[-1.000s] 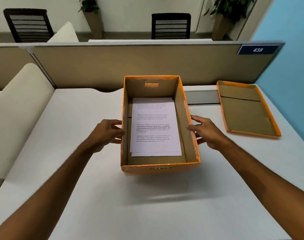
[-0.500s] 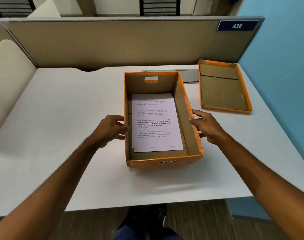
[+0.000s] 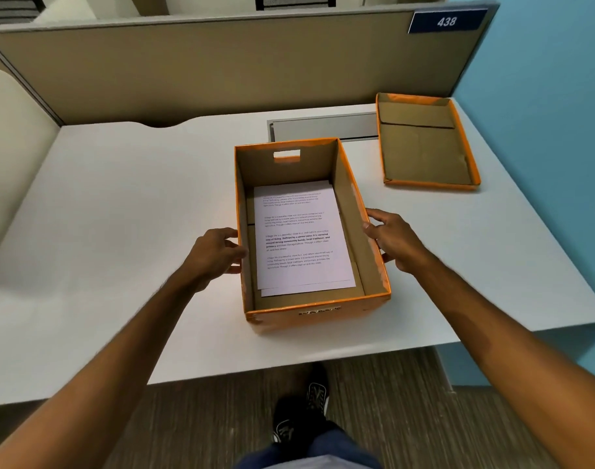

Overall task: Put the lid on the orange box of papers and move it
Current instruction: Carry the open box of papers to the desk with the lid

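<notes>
Left hand and right hand, fingers relaxed, press one orange box; one lid lies apart.

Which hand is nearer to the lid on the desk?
Right. The right hand is at the right wall of the orange box, on the same side as the lid; the left hand is at its left wall, the box between.
</notes>
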Motion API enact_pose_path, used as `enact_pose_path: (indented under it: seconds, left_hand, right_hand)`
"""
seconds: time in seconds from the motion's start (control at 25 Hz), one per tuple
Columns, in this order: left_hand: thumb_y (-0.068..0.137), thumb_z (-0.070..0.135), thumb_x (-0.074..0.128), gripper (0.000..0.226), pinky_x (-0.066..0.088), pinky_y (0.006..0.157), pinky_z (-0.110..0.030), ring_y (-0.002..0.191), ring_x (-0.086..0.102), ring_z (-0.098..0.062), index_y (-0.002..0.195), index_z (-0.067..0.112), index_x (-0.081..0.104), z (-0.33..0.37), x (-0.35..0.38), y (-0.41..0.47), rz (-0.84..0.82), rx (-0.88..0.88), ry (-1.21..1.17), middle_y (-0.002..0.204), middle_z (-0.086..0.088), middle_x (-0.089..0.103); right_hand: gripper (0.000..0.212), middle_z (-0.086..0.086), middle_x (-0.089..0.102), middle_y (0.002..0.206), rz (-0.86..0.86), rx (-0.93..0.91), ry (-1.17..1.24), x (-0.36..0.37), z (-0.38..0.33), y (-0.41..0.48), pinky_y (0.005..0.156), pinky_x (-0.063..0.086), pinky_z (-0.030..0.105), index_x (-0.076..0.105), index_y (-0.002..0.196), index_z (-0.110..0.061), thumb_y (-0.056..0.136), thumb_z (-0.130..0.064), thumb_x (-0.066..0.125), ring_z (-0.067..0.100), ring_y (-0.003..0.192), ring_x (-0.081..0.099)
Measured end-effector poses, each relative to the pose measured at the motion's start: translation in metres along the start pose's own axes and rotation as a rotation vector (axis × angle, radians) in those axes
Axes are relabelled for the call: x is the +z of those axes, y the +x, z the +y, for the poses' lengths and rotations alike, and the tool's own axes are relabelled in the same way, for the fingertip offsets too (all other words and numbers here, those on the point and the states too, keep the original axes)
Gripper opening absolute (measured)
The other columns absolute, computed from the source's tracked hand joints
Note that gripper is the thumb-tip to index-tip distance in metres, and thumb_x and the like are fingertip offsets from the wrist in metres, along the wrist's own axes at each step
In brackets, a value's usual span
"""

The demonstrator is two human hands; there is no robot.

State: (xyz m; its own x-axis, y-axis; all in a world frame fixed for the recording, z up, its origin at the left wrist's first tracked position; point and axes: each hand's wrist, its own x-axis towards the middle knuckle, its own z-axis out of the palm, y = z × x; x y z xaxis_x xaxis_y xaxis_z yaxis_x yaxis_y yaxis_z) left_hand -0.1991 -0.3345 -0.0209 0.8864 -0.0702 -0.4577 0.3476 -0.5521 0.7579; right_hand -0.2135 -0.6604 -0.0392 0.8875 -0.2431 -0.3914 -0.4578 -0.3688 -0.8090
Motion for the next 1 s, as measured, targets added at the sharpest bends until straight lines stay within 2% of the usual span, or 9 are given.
enact_pose_path:
  seconds: [0.12,0.2,0.28,0.4,0.48,0.56,0.68,0.76,1.0]
  left_hand:
    - [0.090,0.015,0.064,0.058,0.058,0.077,-0.037,0.095,0.067,-0.030,0.143,0.004,0.044,-0.002,0.005,-0.008,0.059,0.019,0.050,0.124,-0.022,0.065]
    - [0.090,0.021,0.064,0.060,0.056,0.087,-0.044,0.104,0.066,-0.034,0.144,0.006,0.042,-0.001,0.007,-0.012,0.114,0.046,0.141,0.130,-0.021,0.062]
    - [0.089,0.027,0.065,0.065,0.050,0.096,-0.045,0.119,0.058,-0.037,0.145,0.008,0.038,0.004,0.009,-0.016,0.182,0.093,0.244,0.141,-0.019,0.054]
    - [0.087,0.030,0.067,0.069,0.041,0.105,-0.049,0.136,0.041,-0.037,0.145,0.008,0.036,0.019,0.015,-0.019,0.276,0.188,0.351,0.151,-0.019,0.040]
    - [0.087,0.030,0.067,0.067,0.037,0.108,-0.051,0.139,0.034,-0.037,0.143,0.007,0.039,0.031,0.021,-0.023,0.325,0.269,0.378,0.153,-0.018,0.036]
    - [0.087,0.029,0.066,0.063,0.037,0.109,-0.049,0.138,0.035,-0.035,0.140,0.007,0.041,0.050,0.028,-0.023,0.345,0.359,0.357,0.152,-0.016,0.038]
    - [0.088,0.026,0.066,0.059,0.038,0.110,-0.048,0.137,0.037,-0.032,0.140,0.008,0.043,0.081,0.045,-0.017,0.316,0.472,0.335,0.152,-0.014,0.039]
    - [0.089,0.025,0.065,0.055,0.039,0.108,-0.045,0.135,0.040,-0.031,0.138,0.008,0.045,0.101,0.059,-0.010,0.281,0.530,0.330,0.150,-0.014,0.041]
    - [0.090,0.021,0.063,0.036,0.044,0.091,-0.032,0.116,0.054,-0.026,0.122,0.005,0.059,0.175,0.124,0.035,0.220,0.647,0.279,0.132,-0.014,0.056]
  right_hand:
    - [0.042,0.006,0.054,0.145,0.028,-0.020,-0.053,0.006,0.000,-0.008,0.072,0.055,0.039,0.049,0.144,-0.027,0.102,-0.027,0.050,0.033,0.112,0.060]
    - [0.045,0.007,0.050,0.148,0.031,-0.019,-0.083,0.006,-0.001,-0.014,0.076,0.052,0.041,0.047,0.145,-0.024,0.101,-0.032,0.051,0.036,0.122,0.055]
    - [0.049,0.008,0.052,0.146,0.041,-0.029,-0.099,0.002,-0.003,-0.021,0.073,0.051,0.038,0.049,0.144,-0.021,0.099,-0.039,0.052,0.035,0.120,0.058]
    - [0.045,0.010,0.063,0.133,0.104,-0.083,-0.126,-0.012,-0.001,-0.032,0.063,0.046,0.025,0.058,0.133,-0.014,0.098,-0.042,0.053,0.026,0.102,0.067]
    - [0.039,0.009,0.068,0.123,0.138,-0.123,-0.144,-0.024,0.000,-0.037,0.067,0.047,0.025,0.063,0.124,-0.013,0.097,-0.040,0.055,0.022,0.092,0.069]
    - [0.034,0.009,0.071,0.114,0.180,-0.148,-0.167,-0.041,-0.001,-0.038,0.071,0.046,0.026,0.066,0.117,-0.011,0.096,-0.037,0.058,0.022,0.091,0.070]
    - [0.029,0.010,0.072,0.105,0.247,-0.162,-0.172,-0.069,-0.001,-0.030,0.065,0.048,0.024,0.067,0.111,-0.010,0.095,-0.033,0.061,0.023,0.090,0.070]
    - [0.026,0.011,0.073,0.100,0.283,-0.165,-0.139,-0.085,0.003,-0.020,0.069,0.051,0.028,0.069,0.107,-0.010,0.092,-0.031,0.064,0.024,0.087,0.071]
    - [0.022,0.010,0.074,0.091,0.323,-0.096,-0.060,-0.140,0.028,0.040,0.079,0.056,0.040,0.071,0.099,-0.011,0.088,-0.030,0.069,0.024,0.085,0.072]
